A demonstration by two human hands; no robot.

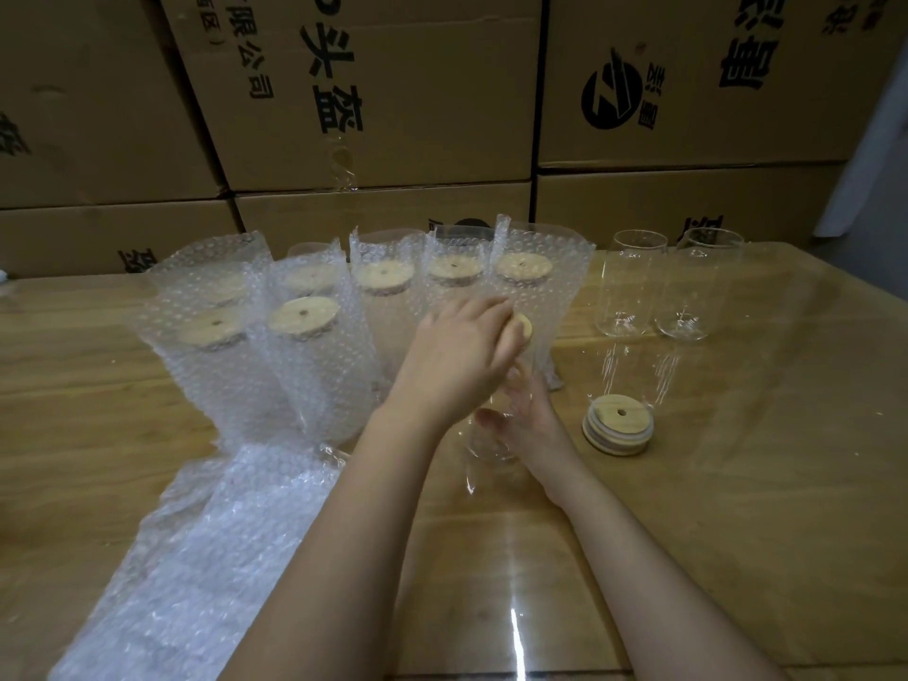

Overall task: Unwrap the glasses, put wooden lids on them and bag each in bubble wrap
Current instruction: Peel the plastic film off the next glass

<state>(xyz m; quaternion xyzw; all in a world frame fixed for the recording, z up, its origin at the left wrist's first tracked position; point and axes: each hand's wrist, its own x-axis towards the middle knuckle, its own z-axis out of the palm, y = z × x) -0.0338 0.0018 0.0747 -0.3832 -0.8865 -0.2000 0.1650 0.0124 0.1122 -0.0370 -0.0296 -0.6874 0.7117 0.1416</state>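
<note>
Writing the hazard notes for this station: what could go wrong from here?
1. The left hand presses a lid onto a glass that only the right hand steadies; a skewed push could tip it or let it slip.
2. The bagged glasses stand close beside the left arm; a sweep could topple them.
3. Two bare glasses stand unprotected to the right, easily knocked when reaching for the lid stack.

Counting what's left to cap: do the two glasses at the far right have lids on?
No. Both glasses stand upright with open rims, empty and unbagged; spare wooden lids lie stacked on the table.
</note>
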